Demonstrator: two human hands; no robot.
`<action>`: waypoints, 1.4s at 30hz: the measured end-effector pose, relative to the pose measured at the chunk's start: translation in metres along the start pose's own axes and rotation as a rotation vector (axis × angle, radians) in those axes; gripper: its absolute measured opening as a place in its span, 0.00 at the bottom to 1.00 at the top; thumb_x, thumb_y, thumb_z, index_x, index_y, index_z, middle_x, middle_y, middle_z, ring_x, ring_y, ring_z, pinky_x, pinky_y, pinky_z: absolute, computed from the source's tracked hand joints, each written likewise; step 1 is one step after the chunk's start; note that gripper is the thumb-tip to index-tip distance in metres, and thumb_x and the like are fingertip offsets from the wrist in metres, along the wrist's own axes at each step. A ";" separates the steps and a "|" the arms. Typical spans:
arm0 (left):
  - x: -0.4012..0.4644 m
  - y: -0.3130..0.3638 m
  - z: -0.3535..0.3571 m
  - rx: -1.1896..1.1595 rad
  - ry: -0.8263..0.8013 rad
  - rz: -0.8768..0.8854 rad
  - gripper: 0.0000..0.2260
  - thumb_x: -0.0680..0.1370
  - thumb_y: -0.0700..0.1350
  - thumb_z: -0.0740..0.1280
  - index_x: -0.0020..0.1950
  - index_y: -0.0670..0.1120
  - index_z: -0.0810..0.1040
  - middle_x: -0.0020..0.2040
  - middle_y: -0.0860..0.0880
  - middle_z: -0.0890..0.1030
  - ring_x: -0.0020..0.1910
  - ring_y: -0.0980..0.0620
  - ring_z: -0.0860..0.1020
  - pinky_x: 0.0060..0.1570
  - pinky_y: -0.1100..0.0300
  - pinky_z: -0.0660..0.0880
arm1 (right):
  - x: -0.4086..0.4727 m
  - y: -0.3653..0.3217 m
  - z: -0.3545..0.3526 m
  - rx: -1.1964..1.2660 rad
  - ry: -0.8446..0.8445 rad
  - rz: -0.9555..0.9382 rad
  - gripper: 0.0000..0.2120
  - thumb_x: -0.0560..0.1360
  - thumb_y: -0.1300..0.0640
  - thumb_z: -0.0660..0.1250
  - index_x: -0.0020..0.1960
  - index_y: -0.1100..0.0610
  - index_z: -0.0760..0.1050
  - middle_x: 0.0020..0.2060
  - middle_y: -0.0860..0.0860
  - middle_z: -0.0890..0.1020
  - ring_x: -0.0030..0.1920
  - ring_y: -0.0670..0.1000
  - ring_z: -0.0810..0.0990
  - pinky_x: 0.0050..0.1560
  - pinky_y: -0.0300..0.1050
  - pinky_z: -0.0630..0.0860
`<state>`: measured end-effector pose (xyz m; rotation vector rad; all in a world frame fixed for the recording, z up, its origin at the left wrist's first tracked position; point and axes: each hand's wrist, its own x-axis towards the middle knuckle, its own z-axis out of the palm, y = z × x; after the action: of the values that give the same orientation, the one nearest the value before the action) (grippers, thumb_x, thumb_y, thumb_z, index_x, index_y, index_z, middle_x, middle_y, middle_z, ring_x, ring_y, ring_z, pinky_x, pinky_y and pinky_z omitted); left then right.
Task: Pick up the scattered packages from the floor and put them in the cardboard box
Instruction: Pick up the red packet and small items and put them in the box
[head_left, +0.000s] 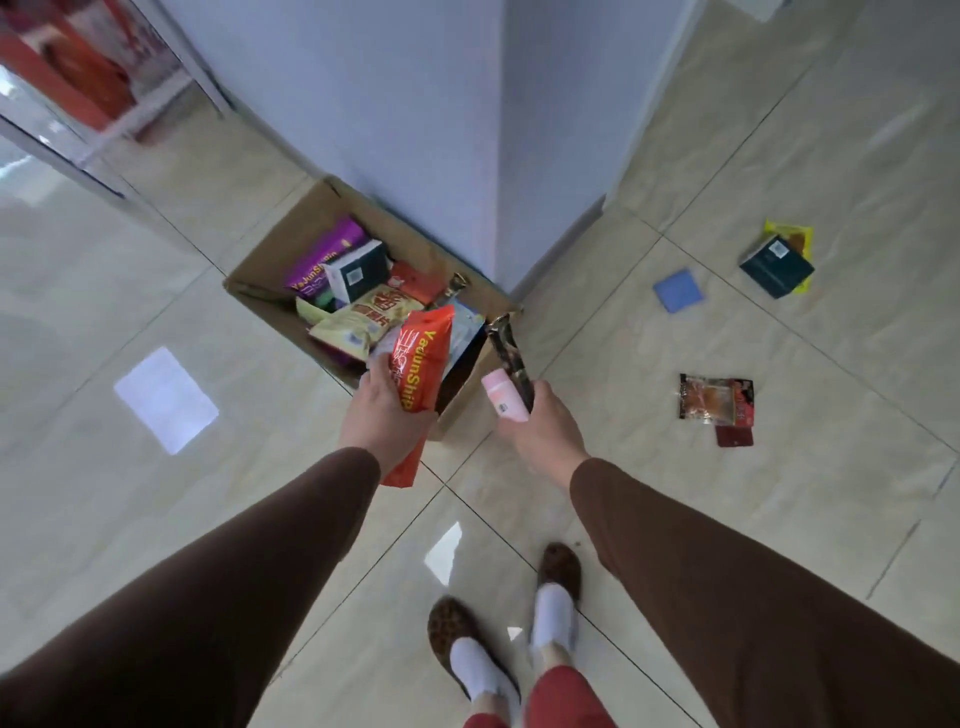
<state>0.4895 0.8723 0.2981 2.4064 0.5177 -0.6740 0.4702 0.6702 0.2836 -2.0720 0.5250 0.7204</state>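
Brown-sleeved forearms reach forward over the tiled floor (779, 156).

Left hand (382, 410): fingers curled round the lower half of an orange crinkly plastic snack bag (421, 364), which hangs over the near corner of the open brown cardboard box (280, 244). Judged light, soft and slippery; best held across the middle rather than by a seam.

Right hand (540, 431): fingers wrapped round a small pink cylindrical bottle (501, 397) and a dark slim stick-shaped packet (511, 358), just beside the box's right corner. Bottle judged rigid and smooth; packet thin and limp.

On the floor, well apart to the right: a red clear-windowed flat pouch (716, 399), a blue square flat pack (679, 290), and a dark green rigid carton (776, 265) lying on a yellow wrapper (787, 231). Carton judged stiff; take it by its edges.
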 end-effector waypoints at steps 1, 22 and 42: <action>0.008 -0.006 -0.010 0.005 -0.004 -0.010 0.44 0.70 0.55 0.76 0.77 0.55 0.52 0.68 0.45 0.73 0.60 0.44 0.76 0.58 0.43 0.78 | 0.004 -0.010 0.008 0.008 -0.004 0.005 0.21 0.73 0.54 0.72 0.63 0.58 0.70 0.56 0.56 0.79 0.50 0.58 0.77 0.46 0.45 0.69; 0.224 -0.028 -0.062 0.362 -0.175 0.163 0.47 0.72 0.65 0.69 0.81 0.49 0.47 0.76 0.40 0.64 0.72 0.38 0.68 0.67 0.36 0.69 | 0.142 -0.105 0.138 0.425 0.159 0.403 0.40 0.68 0.42 0.75 0.71 0.59 0.64 0.66 0.58 0.77 0.62 0.62 0.80 0.63 0.59 0.78; 0.136 0.044 -0.038 0.655 -0.323 0.725 0.30 0.77 0.48 0.69 0.77 0.47 0.62 0.73 0.45 0.69 0.73 0.43 0.67 0.72 0.45 0.66 | 0.020 -0.043 0.077 0.032 0.454 0.231 0.23 0.78 0.57 0.65 0.73 0.53 0.68 0.67 0.52 0.74 0.68 0.54 0.71 0.66 0.51 0.73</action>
<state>0.6325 0.8906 0.2662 2.6930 -0.7979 -0.9512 0.4881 0.7554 0.2597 -2.1702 1.0358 0.3589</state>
